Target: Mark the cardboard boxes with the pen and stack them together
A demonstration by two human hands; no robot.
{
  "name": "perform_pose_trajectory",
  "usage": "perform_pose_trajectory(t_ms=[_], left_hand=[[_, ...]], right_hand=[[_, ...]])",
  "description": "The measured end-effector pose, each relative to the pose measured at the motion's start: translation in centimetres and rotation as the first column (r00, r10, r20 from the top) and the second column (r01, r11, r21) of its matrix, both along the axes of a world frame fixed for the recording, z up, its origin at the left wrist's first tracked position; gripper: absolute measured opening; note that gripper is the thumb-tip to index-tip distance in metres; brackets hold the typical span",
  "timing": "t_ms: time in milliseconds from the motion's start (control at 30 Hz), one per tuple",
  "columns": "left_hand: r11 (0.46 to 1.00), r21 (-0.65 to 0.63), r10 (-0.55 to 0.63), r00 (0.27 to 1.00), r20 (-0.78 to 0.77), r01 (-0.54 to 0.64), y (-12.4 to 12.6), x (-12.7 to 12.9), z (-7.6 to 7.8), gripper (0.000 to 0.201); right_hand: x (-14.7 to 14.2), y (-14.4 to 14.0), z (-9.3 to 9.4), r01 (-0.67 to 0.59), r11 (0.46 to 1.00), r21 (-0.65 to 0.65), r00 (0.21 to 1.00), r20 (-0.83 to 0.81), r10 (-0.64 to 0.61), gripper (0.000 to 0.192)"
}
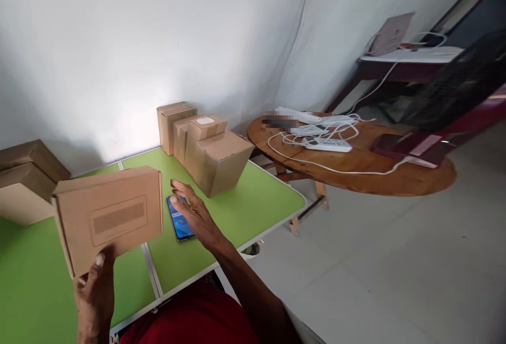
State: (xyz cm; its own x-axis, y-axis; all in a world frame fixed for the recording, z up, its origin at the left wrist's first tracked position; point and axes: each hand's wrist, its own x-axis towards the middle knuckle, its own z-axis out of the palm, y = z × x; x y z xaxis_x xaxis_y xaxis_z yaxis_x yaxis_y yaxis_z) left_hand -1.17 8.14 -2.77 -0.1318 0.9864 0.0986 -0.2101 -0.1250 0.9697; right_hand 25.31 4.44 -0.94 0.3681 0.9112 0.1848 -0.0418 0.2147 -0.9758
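The left hand (95, 288) is partly covered: the flat cardboard box (108, 217) it holds hides the fingers behind it, and the wrist is cut off by the lower edge. The printed panel on the box face is too blurred to read. The right hand (195, 215) lies over the phone (177, 220); the palm hides much of the screen, and whether it touches the phone cannot be told. The stacked boxes (26, 180) at left are cropped by the picture's edge. On the round wooden table (395, 175), one item (279, 123) is pixelated beyond recognition. The dark furniture (466, 80) at far right is cropped and indistinct.
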Motion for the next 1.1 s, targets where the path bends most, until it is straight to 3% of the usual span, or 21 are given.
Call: perform_pose_trajectory(t_ms=[100, 233, 300, 367, 433, 467, 533, 567, 633, 700, 767, 833, 933, 1000, 1100], left_hand=[[0.990, -0.090, -0.084, 0.963, 0.258, 0.110, -0.2, 0.2, 0.2, 0.044], [0.980, -0.148, -0.086, 0.957, 0.278, 0.131, -0.7, 0.8, 0.4, 0.046], [0.975, -0.172, -0.093, 0.965, 0.245, 0.138, -0.7, 0.8, 0.1, 0.052], [0.973, -0.199, -0.085, 0.983, 0.165, 0.117, -0.5, 0.6, -0.5, 0.059], [0.985, -0.169, 0.025, 0.999, -0.036, -0.031, 0.0, 0.2, -1.3, 0.076], [0.985, -0.091, 0.127, 0.974, -0.188, -0.147, 0.2, 0.0, -1.7, 0.096], [0.934, 0.214, 0.356, 0.802, -0.480, -0.286, 0.4, -0.2, -2.7, 0.141], [0.889, 0.383, 0.443, 0.687, -0.576, -0.251, 0.4, 0.0, -3.3, 0.151], [0.793, 0.607, 0.542, 0.513, -0.666, -0.050, 0.3, 0.8, -4.2, 0.138], [0.732, 0.672, 0.563, 0.455, -0.690, 0.114, 0.3, 1.8, -4.8, 0.101], [0.710, 0.685, 0.552, 0.474, -0.686, 0.164, 0.6, 2.3, -5.0, 0.078], [0.718, 0.683, 0.528, 0.536, -0.659, 0.133, 1.2, 2.0, -4.6, 0.075], [0.789, 0.612, 0.504, 0.623, -0.598, -0.051, 2.0, 0.6, -3.3, 0.075], [0.870, 0.465, 0.432, 0.714, -0.551, -0.167, 2.1, -0.4, -2.1, 0.072], [0.975, 0.154, 0.208, 0.910, -0.359, -0.162, 1.6, -1.2, -0.4, 0.062]], right_hand=[[-1.2, 1.2, -0.9, -0.197, 0.980, -0.043, 0.973, -0.131, 0.190, 0.091], [-3.0, 1.6, -1.0, -0.402, 0.912, 0.083, 0.880, -0.242, 0.409, 0.084], [-3.6, 1.5, -0.7, -0.430, 0.890, 0.150, 0.852, -0.259, 0.455, 0.075], [-3.9, 1.4, -0.4, -0.396, 0.907, 0.143, 0.870, -0.260, 0.420, 0.069], [-3.8, 1.5, -0.3, -0.308, 0.949, 0.069, 0.913, -0.259, 0.315, 0.066], [-3.7, 1.7, -0.3, -0.254, 0.967, 0.019, 0.934, -0.255, 0.250, 0.063], [-3.6, 2.1, -0.2, -0.146, 0.986, -0.083, 0.965, -0.231, 0.124, 0.057], [-3.6, 2.3, 0.0, -0.108, 0.986, -0.126, 0.974, -0.214, 0.079, 0.056], [-3.9, 2.5, 0.4, -0.084, 0.978, -0.191, 0.983, -0.174, 0.051, 0.060], [-4.4, 2.2, 1.1, -0.108, 0.971, -0.214, 0.987, -0.136, 0.080, 0.065], [-4.9, 1.8, 1.7, -0.156, 0.970, -0.188, 0.985, -0.106, 0.138, 0.070], [-5.3, 1.3, 2.1, -0.258, 0.956, -0.136, 0.964, -0.101, 0.246, 0.071], [-5.1, 1.2, 2.0, -0.391, 0.919, -0.054, 0.919, -0.077, 0.386, 0.070], [-4.7, 1.5, 1.4, -0.318, 0.948, -0.021, 0.948, -0.010, 0.318, 0.065], [-4.2, 2.1, 0.3, -0.036, 0.999, -0.004, 0.994, 0.106, 0.037, 0.056]])
